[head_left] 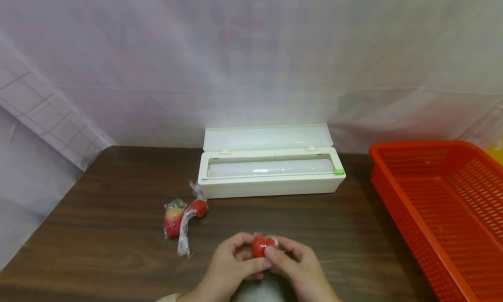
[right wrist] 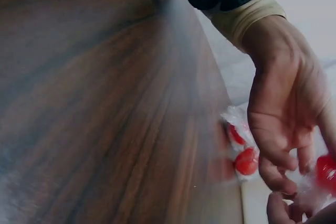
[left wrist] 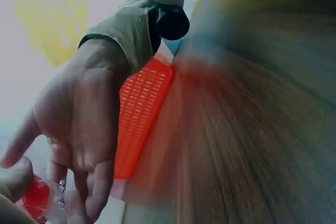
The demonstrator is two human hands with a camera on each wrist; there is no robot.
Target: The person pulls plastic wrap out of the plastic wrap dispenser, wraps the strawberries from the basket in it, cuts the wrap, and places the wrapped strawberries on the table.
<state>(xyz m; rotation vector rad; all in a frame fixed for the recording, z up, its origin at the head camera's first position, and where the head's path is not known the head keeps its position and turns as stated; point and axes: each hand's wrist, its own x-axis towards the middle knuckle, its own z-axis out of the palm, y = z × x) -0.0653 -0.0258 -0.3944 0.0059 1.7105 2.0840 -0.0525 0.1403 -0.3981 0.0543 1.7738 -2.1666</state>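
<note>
In the head view, a small red tomato-like fruit (head_left: 259, 246) with a green spot on top is held between both hands near the front of the table. Clear film clings around it. My left hand (head_left: 229, 260) grips its left side with thumb and curled fingers. From the other side my right hand (head_left: 300, 265) pinches it, thumb on the front. The left wrist view shows the right hand (left wrist: 86, 114) beside the red fruit (left wrist: 35, 196) and crinkled film. Across from it, the right wrist view shows the left hand (right wrist: 281, 114); the fruit's underside is hidden.
A film-wrapped yellow-and-red fruit (head_left: 173, 221) and a red one (head_left: 198, 207) with twisted film ends lie to the left. Behind stands a white film dispenser (head_left: 271, 187), lid raised, roll inside, green slider at right. An orange-red plastic basket (head_left: 408, 210) stands at right.
</note>
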